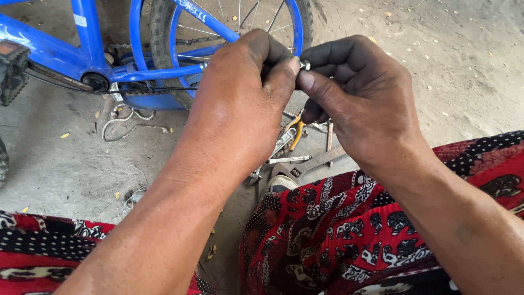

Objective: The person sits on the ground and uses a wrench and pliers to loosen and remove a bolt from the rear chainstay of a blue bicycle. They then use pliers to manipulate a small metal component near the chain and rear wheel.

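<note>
My left hand [240, 104] and my right hand [360, 98] meet in the upper middle of the head view. Between their fingertips they pinch a small silver metal part [304, 65], perhaps a nut or bolt end; most of it is hidden by my fingers. Both hands are dark with grease. Behind them stands a small blue bicycle [98, 60], its rear wheel [164, 33] and chain area in view.
Several tools lie on the dirt ground under my hands: an adjustable wrench [305, 166], yellow-handled pliers [296, 131], other spanners [281, 143]. A black pedal [12, 71] sticks out at left. My knees in red and black patterned cloth [327, 229] fill the bottom.
</note>
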